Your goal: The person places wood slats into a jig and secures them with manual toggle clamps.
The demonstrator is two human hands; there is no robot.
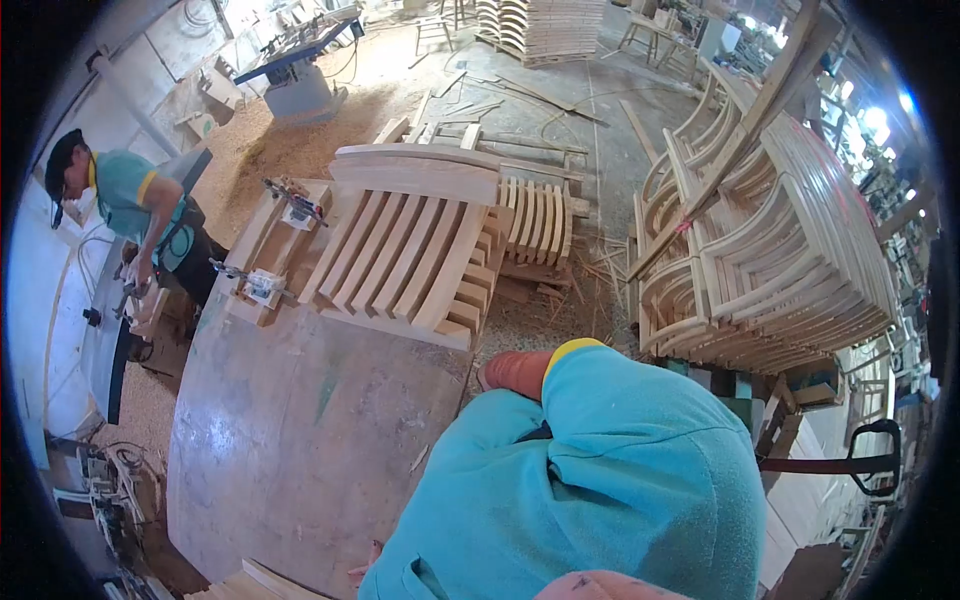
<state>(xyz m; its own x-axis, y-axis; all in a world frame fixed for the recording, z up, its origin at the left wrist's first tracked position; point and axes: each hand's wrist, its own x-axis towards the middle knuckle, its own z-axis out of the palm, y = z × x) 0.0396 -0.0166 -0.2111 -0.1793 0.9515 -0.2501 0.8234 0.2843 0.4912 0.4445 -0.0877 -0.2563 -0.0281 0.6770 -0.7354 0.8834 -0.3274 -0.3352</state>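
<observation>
Turquoise sleeve (600, 480) fills the lower view and hides both my hands, so I cannot tell whether they are apart or gripping anything. To my right stands a stack of curved chair parts (790, 250). Ahead, the workbench (280, 440) carries a slatted chair back (400, 255) at its far end, with a clamp (262, 287) just beside it.

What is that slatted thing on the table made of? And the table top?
The slatted chair back looks like pale bare wood: grain lines show, with no paint or shine. The table top seems to be a worn brown board, maybe plywood, dull and smudged, with a green patch.
</observation>
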